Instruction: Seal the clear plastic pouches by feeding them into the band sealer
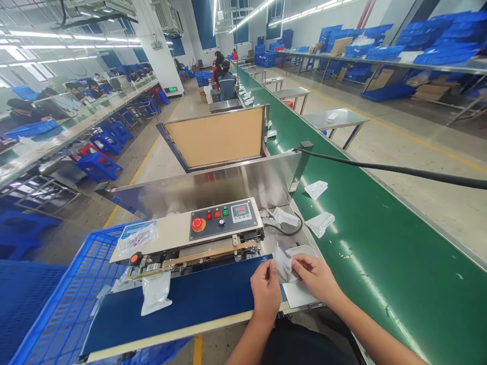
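Observation:
Between my two hands is a small clear plastic bag, upright, at the right end of the sealing machine's blue belt. My left hand pinches its left edge; my right hand pinches its right edge. What the bag contains is hard to make out. The band sealer stands just ahead, with a red stop button and lit display on its panel. Farther left, another filled bag hangs from the sealing band over the belt. One more bag lies on top of the machine's housing.
A green conveyor runs along the right, carrying bags. A blue basket stands at the belt's left end. Behind the sealer rises a metal panel. A black cable crosses the conveyor. Co-workers sit farther off.

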`<state>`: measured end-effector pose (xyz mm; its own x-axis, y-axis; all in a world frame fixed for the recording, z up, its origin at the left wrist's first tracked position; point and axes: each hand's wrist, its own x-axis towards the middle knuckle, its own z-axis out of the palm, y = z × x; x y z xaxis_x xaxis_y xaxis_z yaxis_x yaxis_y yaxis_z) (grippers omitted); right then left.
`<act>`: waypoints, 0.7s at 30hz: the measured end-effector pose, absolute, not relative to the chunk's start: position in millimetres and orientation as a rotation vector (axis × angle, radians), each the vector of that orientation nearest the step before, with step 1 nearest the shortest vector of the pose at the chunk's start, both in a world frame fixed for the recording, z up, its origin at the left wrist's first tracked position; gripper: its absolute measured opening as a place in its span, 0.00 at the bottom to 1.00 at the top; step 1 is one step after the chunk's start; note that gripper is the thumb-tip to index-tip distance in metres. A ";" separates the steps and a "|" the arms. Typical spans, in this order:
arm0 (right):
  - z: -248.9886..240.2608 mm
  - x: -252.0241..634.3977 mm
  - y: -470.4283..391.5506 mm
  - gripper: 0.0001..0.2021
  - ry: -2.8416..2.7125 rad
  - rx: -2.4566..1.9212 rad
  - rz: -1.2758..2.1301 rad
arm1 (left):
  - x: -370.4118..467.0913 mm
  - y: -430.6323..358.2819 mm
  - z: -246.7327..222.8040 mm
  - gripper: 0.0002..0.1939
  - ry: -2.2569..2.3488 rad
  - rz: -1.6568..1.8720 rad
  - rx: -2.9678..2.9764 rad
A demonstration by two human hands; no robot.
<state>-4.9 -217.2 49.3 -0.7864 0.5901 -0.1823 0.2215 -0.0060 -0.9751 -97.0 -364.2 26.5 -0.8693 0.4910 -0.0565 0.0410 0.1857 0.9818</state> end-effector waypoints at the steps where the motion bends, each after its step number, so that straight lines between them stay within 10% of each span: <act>1: 46.1 -5.2 -216.9 0.26 -2.034 -0.855 1.838 | -97.4 -364.4 22.7 0.26 2.112 1.728 0.498; 21: 16.4 -81.5 -213.0 0.15 -1.841 -1.249 2.237 | -164.3 -417.3 -1.4 0.29 1.884 1.956 -0.420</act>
